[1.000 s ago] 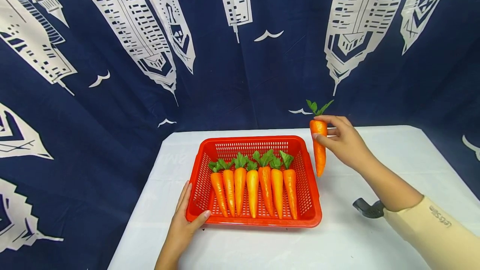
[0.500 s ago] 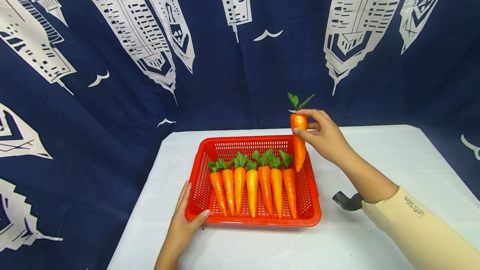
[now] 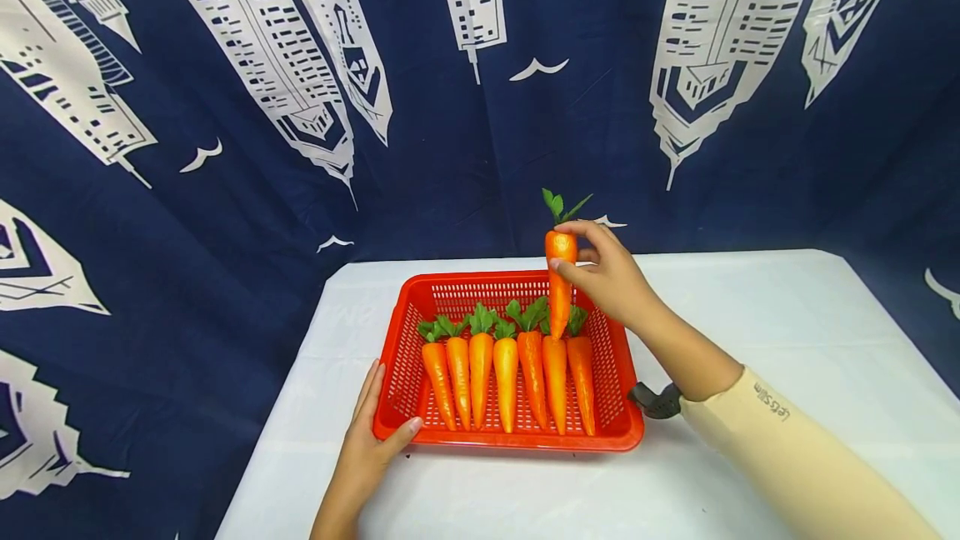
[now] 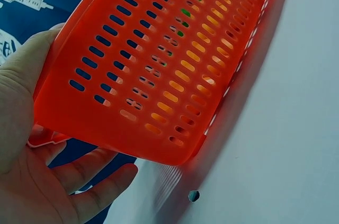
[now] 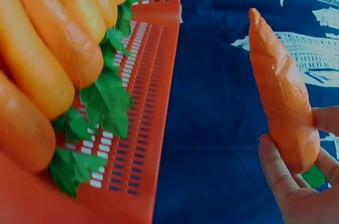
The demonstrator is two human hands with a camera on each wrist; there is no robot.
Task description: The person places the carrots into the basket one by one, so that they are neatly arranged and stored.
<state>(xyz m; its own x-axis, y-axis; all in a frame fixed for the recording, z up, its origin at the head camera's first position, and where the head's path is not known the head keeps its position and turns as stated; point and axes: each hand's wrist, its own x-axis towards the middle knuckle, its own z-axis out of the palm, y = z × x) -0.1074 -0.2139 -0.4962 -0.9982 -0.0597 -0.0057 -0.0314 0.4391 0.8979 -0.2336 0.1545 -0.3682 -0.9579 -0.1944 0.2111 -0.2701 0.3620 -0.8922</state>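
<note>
My right hand (image 3: 606, 273) holds a carrot (image 3: 561, 282) upright by its thick upper part, thumb on one side and fingers on the other. Its green leaves stick up past the fingers. In the head view its tip overlaps the tops of the carrots in the basket; the right wrist view shows the held carrot (image 5: 283, 94) apart from the basket. Several carrots (image 3: 506, 386) lie side by side in the red plastic basket (image 3: 517, 440), leaves toward the far side. My left hand (image 3: 367, 440) grips the basket's near left corner, also visible in the left wrist view (image 4: 58, 181).
A white-covered table (image 3: 757, 315) bears the basket. Behind it hangs a dark blue cloth (image 3: 465, 165) printed with white buildings and birds. A black strap-like piece (image 3: 654, 401) sits at the right forearm, beside a cream sleeve (image 3: 780, 448).
My right hand has carried the carrot leftward, from beside the basket's right edge to over its right part. The left hand and the basket have stayed in place.
</note>
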